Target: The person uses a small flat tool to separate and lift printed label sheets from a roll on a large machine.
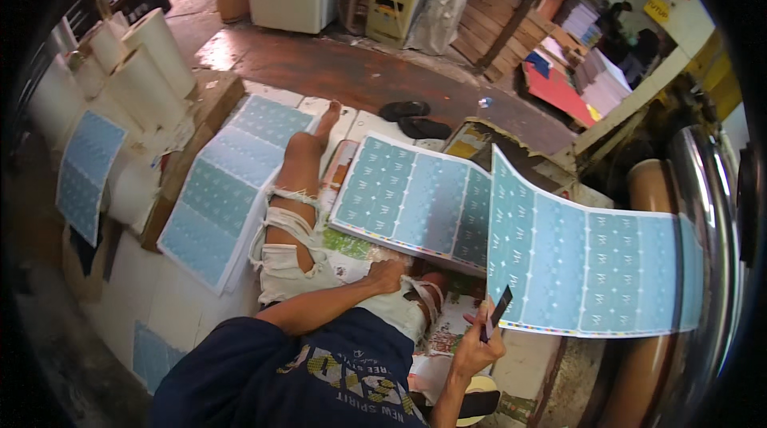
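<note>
The printed sheet (559,260), pale blue and teal, spread at the person's right, its far-left corner lifted and its right end reaching the shiny metal roller (692,148). A thin line of colour patches ran along its near edge. The right hand (481,340) gripped a dark flat tool (497,314) right by the near-left corner; from where I stood I couldn't tell whether the fingers pinched the paper too. The left hand (386,276) lay on the person's lap, curled into a loose fist, well apart from that sheet.

Only a slim gap ran between that fist and the paper stack (415,196) ahead of it, whose right end met the lifted sheet's left edge in my view. A second stack (216,196) slanted along the left, and the person's leg took up the lane between the two. Beyond the black sandals (414,118), the red-brown floor (304,69) offered the widest stretch for moving.
</note>
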`<state>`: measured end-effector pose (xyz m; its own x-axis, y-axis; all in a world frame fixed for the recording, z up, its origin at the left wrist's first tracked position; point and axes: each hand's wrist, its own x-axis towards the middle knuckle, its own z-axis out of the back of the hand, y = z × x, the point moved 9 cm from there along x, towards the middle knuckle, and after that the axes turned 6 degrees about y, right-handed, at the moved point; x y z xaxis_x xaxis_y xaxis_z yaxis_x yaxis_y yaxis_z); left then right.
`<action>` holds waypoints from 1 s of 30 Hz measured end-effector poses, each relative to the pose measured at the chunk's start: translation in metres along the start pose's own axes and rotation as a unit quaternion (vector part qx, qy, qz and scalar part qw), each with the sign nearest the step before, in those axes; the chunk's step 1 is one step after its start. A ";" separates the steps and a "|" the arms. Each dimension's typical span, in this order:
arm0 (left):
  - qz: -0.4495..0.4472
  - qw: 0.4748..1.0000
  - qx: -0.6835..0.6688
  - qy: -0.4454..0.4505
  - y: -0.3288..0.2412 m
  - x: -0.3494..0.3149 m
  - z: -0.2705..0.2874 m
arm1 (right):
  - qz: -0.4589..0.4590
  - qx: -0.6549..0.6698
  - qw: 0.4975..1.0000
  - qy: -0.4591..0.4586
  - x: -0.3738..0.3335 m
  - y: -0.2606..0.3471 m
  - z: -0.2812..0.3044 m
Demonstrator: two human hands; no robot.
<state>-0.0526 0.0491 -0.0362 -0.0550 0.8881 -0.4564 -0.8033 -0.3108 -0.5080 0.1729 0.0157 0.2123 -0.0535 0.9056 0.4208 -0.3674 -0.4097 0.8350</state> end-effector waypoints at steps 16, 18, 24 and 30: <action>-0.213 0.965 0.134 -0.066 0.117 -0.115 0.192 | 0.041 -0.157 0.986 -0.038 0.033 0.148 -0.089; -0.151 0.977 0.107 0.108 0.062 -0.109 0.205 | 0.027 -0.060 0.997 -0.026 0.038 0.141 -0.087; -0.265 0.621 -0.716 0.176 -0.048 -0.032 0.245 | 0.085 -0.156 0.977 0.115 0.035 0.135 -0.128; -0.167 0.814 -0.556 -0.019 -0.078 -0.029 0.276 | 0.078 -0.157 0.950 0.257 0.029 0.129 -0.141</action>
<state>-0.1519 0.1413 0.2181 0.0208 0.9893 -0.1447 0.2559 -0.1452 -0.9557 -0.0074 0.0047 0.2825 -0.5465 0.8036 0.2356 -0.5727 -0.5639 0.5951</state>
